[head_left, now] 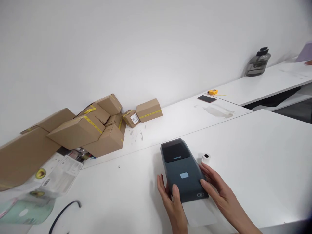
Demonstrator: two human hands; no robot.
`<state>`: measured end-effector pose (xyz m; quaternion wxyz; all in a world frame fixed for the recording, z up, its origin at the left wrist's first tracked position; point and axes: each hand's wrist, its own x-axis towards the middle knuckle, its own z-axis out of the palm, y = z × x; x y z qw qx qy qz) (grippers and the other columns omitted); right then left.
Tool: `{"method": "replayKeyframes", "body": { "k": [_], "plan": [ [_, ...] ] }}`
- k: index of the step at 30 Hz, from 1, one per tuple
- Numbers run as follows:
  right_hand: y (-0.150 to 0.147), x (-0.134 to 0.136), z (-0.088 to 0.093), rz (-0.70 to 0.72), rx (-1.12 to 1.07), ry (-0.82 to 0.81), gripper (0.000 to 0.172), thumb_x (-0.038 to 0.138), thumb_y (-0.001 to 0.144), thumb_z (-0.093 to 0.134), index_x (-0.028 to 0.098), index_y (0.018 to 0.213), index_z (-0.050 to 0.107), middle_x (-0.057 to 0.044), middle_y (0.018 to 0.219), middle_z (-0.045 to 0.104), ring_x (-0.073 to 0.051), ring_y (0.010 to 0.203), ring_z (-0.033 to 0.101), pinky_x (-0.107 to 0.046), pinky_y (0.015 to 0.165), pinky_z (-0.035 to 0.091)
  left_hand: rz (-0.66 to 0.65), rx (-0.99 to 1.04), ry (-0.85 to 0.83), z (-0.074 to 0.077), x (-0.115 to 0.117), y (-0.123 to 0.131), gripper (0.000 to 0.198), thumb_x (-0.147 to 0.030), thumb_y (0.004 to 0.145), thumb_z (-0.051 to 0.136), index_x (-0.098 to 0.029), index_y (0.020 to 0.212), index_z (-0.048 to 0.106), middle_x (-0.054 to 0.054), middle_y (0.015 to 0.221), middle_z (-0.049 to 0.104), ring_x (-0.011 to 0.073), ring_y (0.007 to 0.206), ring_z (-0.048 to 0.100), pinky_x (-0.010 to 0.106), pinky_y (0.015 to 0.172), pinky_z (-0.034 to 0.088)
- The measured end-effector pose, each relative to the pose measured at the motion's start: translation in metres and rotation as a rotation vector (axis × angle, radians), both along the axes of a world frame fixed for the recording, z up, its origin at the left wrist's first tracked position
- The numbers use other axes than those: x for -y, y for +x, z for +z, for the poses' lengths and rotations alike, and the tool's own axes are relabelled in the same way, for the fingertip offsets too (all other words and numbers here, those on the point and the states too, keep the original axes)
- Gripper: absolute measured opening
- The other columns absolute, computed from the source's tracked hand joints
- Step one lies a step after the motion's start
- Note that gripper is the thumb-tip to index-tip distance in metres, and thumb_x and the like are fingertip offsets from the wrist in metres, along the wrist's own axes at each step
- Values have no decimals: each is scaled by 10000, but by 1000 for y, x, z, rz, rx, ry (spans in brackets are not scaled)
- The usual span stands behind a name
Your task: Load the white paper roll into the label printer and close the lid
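A dark blue-grey, box-shaped device (181,169) is between my hands over the white table, with a black glossy panel at its far end and a light-blue rectangle in the middle. My left hand (172,201) holds its near left side, thumb by the near edge. Along the right side, my right hand (218,190) grips it with thumb and fingers. A white sheet (198,213) shows beneath or just in front of the device's near end. Beyond my right fingertips stands a small white paper roll (206,158). I cannot tell whether the device rests on the table.
Several cardboard boxes (78,131) are piled at the left against the wall. Plastic packages (62,175) and a black curved strip (63,211) lie nearer. A phone (207,98), a yellow tape measure (213,92) and a large bottle (258,63) are at the back right.
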<state>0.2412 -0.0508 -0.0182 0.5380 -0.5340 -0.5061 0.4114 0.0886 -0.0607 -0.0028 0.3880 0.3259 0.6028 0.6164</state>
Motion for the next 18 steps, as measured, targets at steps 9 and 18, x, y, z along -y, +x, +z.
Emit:
{"method": "replayKeyframes", "body": {
  "k": [9, 18],
  "plan": [
    [-1, 2, 10, 16, -35, -12, 569, 495, 936, 537, 317, 1452, 376, -132, 1440, 540, -309, 1325, 516, -484, 999, 535, 17, -107, 74, 2, -6, 0, 627, -510, 910, 506, -193, 1424, 339, 181, 1535, 367, 304, 1377, 431, 367, 1051, 446],
    [1, 11, 16, 0, 297, 166, 448, 476, 977, 433, 356, 1405, 485, -53, 1580, 346, -327, 1438, 338, -507, 1044, 488, 131, -25, -199, -33, 53, -4, 681, -788, 625, 656, -207, 974, 600, 91, 913, 674, 204, 769, 661, 281, 658, 541]
  ]
}}
